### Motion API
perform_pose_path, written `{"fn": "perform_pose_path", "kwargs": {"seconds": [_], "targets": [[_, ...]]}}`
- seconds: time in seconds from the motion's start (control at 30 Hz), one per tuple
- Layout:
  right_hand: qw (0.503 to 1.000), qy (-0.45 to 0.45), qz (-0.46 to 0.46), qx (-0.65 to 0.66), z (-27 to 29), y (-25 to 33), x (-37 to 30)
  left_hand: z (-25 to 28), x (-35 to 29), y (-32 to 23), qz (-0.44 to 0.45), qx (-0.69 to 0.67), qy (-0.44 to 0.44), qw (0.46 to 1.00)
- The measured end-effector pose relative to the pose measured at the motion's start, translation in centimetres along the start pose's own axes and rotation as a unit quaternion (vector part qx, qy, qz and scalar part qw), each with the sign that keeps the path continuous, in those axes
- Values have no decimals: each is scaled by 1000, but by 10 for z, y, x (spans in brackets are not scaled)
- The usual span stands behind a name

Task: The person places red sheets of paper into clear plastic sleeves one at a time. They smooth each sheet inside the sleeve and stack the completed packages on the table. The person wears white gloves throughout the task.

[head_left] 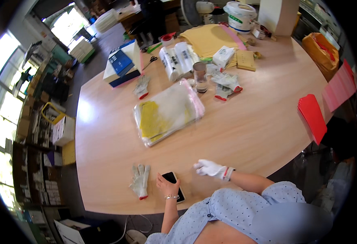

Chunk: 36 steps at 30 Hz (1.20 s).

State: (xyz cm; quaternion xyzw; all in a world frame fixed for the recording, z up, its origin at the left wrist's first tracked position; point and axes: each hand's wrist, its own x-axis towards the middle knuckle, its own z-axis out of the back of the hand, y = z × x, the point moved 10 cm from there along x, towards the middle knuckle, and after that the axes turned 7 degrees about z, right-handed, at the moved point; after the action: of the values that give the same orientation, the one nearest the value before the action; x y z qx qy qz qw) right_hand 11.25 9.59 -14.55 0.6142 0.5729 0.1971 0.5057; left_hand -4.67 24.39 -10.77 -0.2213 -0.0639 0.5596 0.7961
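Head view of a person's hands at a wide wooden table. The bare left hand lies over a dark-screened phone near the table's front edge; whether the fingers clasp it cannot be told. Left of the phone, a pale work glove with a red-edged cuff lies flat. The white-gloved right hand, fingers loosely bent, holds nothing visible. Farther back rest clear plastic bags.

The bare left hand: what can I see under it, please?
Under the left hand is a phone with a dark screen. Its top and lower right part show. The middle is covered by the hand and cannot be seen.
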Motion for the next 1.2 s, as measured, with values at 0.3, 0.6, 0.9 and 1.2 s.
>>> {"fn": "perform_pose_path", "kwargs": {"seconds": [0.3,0.6,0.9,1.2], "targets": [[842,-467,263,-59,287,77,-159,-64,46,-246,-175,-226,228,931],[834,-460,291,-92,293,95,-166,-176,156,-542,-189,-86,152,966],[831,-423,321,-165,294,98,-162,-250,204,-539,-183,8,-15,983],[864,-373,241,-236,290,122,-126,-75,95,-344,-289,-181,105,934]]}}
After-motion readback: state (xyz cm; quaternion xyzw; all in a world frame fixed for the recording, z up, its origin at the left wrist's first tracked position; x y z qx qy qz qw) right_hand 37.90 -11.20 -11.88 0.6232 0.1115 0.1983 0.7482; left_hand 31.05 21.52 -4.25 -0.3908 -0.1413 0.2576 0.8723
